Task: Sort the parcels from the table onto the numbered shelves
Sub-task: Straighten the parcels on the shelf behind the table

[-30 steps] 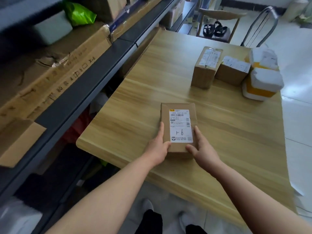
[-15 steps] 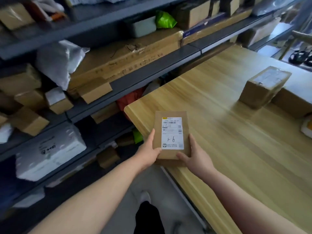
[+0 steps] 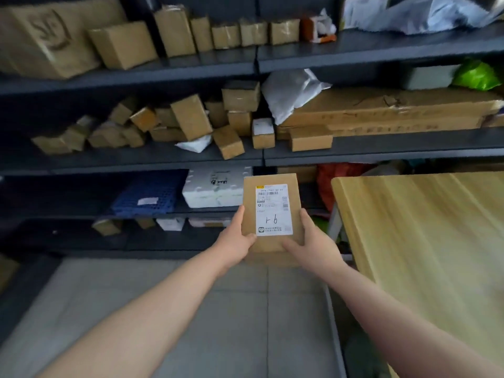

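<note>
A brown parcel [image 3: 271, 211] is held between the left hand [image 3: 235, 241] and the right hand [image 3: 311, 242], its lower corners clasped by curled fingers and thumbs. Its white label [image 3: 273, 210], marked "1-6", lies between the thumbs, before the dark shelves [image 3: 381, 148].

Heaped small boxes [image 3: 191, 117] crowding middle shelf [image 3: 136, 162], open floor [image 3: 245, 309] in front, table [image 3: 422, 227] edge close at right.

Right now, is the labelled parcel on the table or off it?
Off it: left hand and right hand hold the cardboard parcel beside the table edge.
</note>
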A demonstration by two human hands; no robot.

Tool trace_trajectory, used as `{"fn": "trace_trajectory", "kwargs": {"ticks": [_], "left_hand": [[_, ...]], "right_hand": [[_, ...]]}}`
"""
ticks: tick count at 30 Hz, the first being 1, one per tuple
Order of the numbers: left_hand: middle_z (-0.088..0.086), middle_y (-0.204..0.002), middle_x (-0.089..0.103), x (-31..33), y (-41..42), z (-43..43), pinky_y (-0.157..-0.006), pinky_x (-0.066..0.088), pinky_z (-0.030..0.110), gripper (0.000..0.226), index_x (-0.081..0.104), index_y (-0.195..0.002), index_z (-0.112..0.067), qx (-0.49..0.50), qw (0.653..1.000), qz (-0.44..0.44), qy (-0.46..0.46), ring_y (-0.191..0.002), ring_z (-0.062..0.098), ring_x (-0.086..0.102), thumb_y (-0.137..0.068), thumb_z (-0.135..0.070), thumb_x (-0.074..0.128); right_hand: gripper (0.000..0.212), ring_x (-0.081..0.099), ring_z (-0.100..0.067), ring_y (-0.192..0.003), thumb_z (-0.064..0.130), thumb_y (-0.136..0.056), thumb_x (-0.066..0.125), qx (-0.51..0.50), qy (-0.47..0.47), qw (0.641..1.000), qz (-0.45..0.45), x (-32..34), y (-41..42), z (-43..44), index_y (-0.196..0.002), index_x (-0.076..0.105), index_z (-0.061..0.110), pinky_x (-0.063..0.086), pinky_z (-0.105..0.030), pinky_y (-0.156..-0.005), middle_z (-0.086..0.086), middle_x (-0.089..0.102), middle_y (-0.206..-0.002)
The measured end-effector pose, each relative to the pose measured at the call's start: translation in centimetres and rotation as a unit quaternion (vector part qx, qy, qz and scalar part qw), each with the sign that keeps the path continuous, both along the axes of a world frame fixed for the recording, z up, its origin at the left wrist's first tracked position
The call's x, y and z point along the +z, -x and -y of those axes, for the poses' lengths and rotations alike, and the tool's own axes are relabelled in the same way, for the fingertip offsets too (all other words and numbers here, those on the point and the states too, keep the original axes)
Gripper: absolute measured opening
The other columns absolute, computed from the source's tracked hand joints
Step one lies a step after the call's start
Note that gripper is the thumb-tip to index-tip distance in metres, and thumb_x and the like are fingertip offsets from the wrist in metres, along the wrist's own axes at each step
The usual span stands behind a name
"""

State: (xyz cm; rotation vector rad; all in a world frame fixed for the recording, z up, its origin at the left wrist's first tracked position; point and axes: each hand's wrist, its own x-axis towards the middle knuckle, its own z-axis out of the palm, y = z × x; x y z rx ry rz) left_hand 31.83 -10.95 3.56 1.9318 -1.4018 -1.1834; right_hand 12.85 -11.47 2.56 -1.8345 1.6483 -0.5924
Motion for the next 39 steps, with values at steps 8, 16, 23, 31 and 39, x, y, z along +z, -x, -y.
{"fn": "trace_trajectory", "kwargs": {"ticks": [8, 16, 23, 31, 39], "left_hand": [[-0.007, -0.15, 0.041, 2.7, -15.6, -6.9, -0.102, 0.047, 0.045, 0.081, 0.004, -0.153, -0.044, 0.156, 0.988, -0.016, 0.018, -0.125, 0.02, 0.05, -0.096, -0.016, 0.056], [-0.007, -0.136, 0.054, 3.7, -31.3, -15.3, -0.073, 0.056, 0.034, 0.077, 0.012, -0.151, -0.045, 0.281, 0.958, -0.042, 0.03, -0.113, 0.019, 0.058, -0.096, -0.012, 0.055], [-0.008, -0.129, 0.055, 4.7, -42.3, -21.7, -0.057, 0.051, 0.026, 0.075, 0.015, -0.151, -0.044, 0.368, 0.929, -0.026, 0.039, -0.097, 0.011, 0.059, -0.097, -0.011, 0.054], [-0.012, -0.122, 0.051, 6.5, -51.3, -26.1, -0.055, 0.05, 0.026, 0.074, 0.017, -0.147, -0.051, 0.462, 0.885, 0.003, 0.047, -0.094, 0.01, 0.056, -0.096, -0.018, 0.057], [-0.015, -0.105, 0.055, 8.3, -60.0, -24.4, -0.074, 0.059, 0.041, 0.073, 0.018, -0.148, -0.046, 0.531, 0.845, -0.007, 0.062, -0.094, 0.016, 0.059, -0.095, -0.014, 0.056]], "right_hand": [[0.087, 0.057, -0.018, -0.108, 0.045, -0.086, 0.061, 0.153, -0.008, 0.988, -0.022, 2.5, -16.6, -0.7, -0.152, 0.006, 0.029, 0.045, -0.026, -0.076, 0.004, 0.053, -0.134], [0.071, 0.048, -0.006, -0.076, 0.041, -0.082, 0.06, 0.279, 0.01, 0.96, -0.006, 3.9, -34.5, -4.9, -0.142, 0.021, 0.04, 0.036, -0.022, -0.056, 0.015, 0.058, -0.11], [0.072, 0.041, 0.008, -0.064, 0.044, -0.081, 0.061, 0.344, -0.003, 0.939, -0.002, 4.5, -47.6, -9.0, -0.142, 0.022, 0.039, 0.03, -0.014, -0.049, 0.02, 0.045, -0.092], [0.073, 0.048, -0.01, -0.09, 0.041, -0.083, 0.062, 0.44, -0.029, 0.897, 0.015, 6.0, -59.4, -10.8, -0.144, 0.023, 0.037, 0.044, -0.029, -0.072, 0.007, 0.055, -0.127], [0.066, 0.05, -0.012, -0.089, 0.04, -0.083, 0.062, 0.517, -0.021, 0.855, 0.02, 7.8, -71.2, -7.6, -0.141, 0.031, 0.034, 0.042, -0.028, -0.069, 0.009, 0.057, -0.115]]}}
